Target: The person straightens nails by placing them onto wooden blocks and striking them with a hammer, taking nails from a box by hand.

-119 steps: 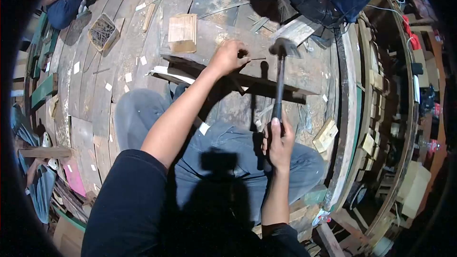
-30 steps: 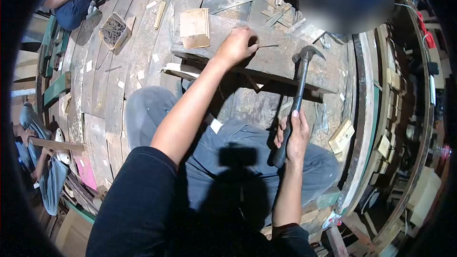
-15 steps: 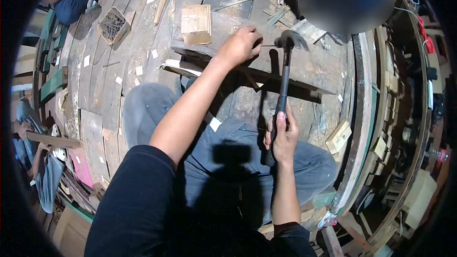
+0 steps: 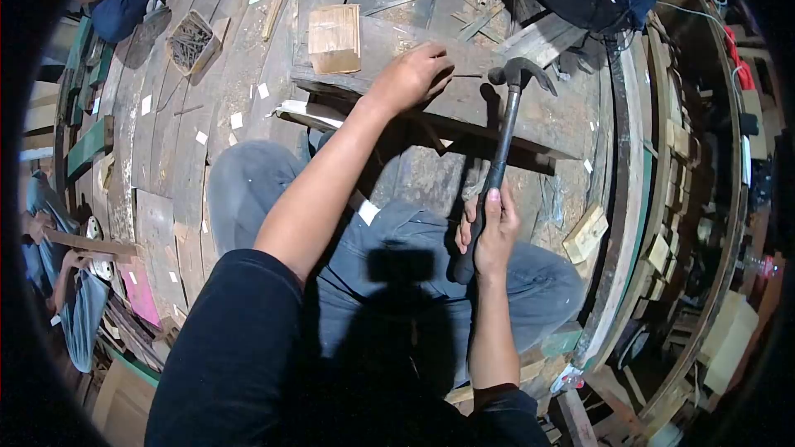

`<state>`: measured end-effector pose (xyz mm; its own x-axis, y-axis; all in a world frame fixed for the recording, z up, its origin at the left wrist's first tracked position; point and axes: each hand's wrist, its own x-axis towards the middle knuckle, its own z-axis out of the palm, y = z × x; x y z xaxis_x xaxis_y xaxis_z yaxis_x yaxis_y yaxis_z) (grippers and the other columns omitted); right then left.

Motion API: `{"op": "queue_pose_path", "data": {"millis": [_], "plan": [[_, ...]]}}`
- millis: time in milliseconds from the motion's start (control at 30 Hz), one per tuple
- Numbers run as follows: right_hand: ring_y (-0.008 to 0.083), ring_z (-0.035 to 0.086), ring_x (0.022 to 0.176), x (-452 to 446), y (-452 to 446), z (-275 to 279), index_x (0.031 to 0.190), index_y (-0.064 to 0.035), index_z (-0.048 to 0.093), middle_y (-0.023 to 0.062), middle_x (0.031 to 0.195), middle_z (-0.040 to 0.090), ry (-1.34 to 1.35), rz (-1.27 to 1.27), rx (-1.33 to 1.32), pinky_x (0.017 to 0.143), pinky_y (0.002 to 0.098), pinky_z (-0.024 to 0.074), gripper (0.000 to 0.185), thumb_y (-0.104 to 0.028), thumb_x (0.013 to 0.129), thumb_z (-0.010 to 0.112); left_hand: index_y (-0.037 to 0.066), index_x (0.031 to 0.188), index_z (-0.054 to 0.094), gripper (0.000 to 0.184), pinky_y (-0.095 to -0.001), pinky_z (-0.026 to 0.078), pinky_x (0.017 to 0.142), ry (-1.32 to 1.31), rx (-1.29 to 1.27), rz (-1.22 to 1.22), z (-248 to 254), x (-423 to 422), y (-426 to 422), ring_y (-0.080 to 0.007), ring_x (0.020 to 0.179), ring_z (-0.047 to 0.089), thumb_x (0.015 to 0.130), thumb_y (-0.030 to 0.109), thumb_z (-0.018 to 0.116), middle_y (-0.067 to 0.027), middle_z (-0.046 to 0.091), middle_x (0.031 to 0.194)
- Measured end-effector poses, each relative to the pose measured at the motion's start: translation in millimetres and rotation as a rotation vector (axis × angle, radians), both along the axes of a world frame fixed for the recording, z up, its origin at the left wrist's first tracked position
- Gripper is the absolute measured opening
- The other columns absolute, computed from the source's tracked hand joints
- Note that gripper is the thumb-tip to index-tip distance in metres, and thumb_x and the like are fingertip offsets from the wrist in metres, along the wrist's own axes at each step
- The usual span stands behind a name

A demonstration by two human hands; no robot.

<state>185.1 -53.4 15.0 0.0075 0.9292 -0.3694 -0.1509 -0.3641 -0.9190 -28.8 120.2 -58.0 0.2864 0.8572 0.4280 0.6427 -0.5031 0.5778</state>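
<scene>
In my right hand is a claw hammer, gripped by its black handle. Its head points away from me, with the claw to the right. My left hand is closed at the edge of a low wooden bench. A thin nail sticks out sideways from its fingers, toward the hammer head. A small gap separates the nail's end from the hammer face. The fingertips around the nail are partly hidden. To the left of that hand, a small wooden block lies on the bench.
A box of nails stands on the plank floor at the upper left. Wood strips lie beyond the bench. Other people sit at the top right, top left and far left. A wood offcut rests by my right knee.
The hammer head has shifted right, away from the nail's end, and its claw has turned. My left hand keeps the nail in nearly the same place. The view has shifted slightly.
</scene>
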Motion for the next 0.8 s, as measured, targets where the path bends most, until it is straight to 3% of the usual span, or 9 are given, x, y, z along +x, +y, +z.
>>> {"op": "queue_pose_path", "data": {"millis": [200, 433, 567, 700, 800], "plan": [[0.0095, 0.044, 0.041, -2.7, -0.7, 1.7, 0.156, -0.0057, 0.026, 0.0023, 0.068, 0.045, -0.018, 0.030, 0.023, 0.035, 0.0247, 0.0386, 0.059, -0.031, 0.107, 0.047, 0.003, 0.112, 0.067, 0.032, -0.0406, 0.050, 0.095, -0.035, -0.023, -0.061, -9.0, -4.3, 2.0, -0.0365, 0.112, 0.060, 0.080, 0.000, 0.063, -0.0158, 0.063, 0.118], [0.0074, 0.044, 0.042, -7.3, -0.5, 1.6, 0.155, -0.0054, 0.030, 0.0008, 0.067, 0.046, -0.184, 0.110, -0.019, 0.035, 0.0234, 0.0388, 0.056, -0.029, 0.107, 0.047, 0.001, 0.111, 0.068, 0.030, -0.0411, 0.050, 0.096, -0.050, -0.006, -0.018, -10.0, -1.4, 0.2, -0.0357, 0.110, 0.061, 0.081, -0.001, 0.063, -0.0159, 0.064, 0.115], [0.0065, 0.043, 0.042, -8.5, -2.8, 9.2, 0.155, -0.0061, 0.030, 0.0000, 0.065, 0.046, -0.140, 0.065, 0.089, 0.036, 0.0230, 0.0386, 0.055, -0.028, 0.107, 0.046, 0.001, 0.110, 0.069, 0.030, -0.0412, 0.050, 0.096, -0.054, -0.022, -0.006, -9.5, -1.1, -0.8, -0.0359, 0.110, 0.061, 0.081, 0.000, 0.064, -0.0161, 0.064, 0.114], [0.0061, 0.042, 0.042, -10.3, 4.1, 14.2, 0.154, -0.0059, 0.032, -0.0007, 0.065, 0.045, -0.140, 0.108, -0.058, 0.036, 0.0226, 0.0379, 0.053, -0.026, 0.107, 0.046, 0.002, 0.109, 0.070, 0.028, -0.0408, 0.051, 0.095, -0.062, 0.027, 0.002, -15.1, -2.5, 0.4, -0.0362, 0.109, 0.062, 0.081, 0.001, 0.065, -0.0170, 0.064, 0.113], [0.0047, 0.041, 0.043, -10.9, 2.9, 18.2, 0.153, -0.0047, 0.033, -0.0012, 0.064, 0.046, -0.205, 0.105, -0.018, 0.037, 0.0219, 0.0370, 0.052, -0.022, 0.106, 0.048, 0.002, 0.107, 0.070, 0.025, -0.0415, 0.052, 0.091, -0.100, 0.060, -0.015, -14.0, -1.0, 1.1, -0.0371, 0.105, 0.063, 0.082, 0.003, 0.066, -0.0177, 0.065, 0.110]]}}
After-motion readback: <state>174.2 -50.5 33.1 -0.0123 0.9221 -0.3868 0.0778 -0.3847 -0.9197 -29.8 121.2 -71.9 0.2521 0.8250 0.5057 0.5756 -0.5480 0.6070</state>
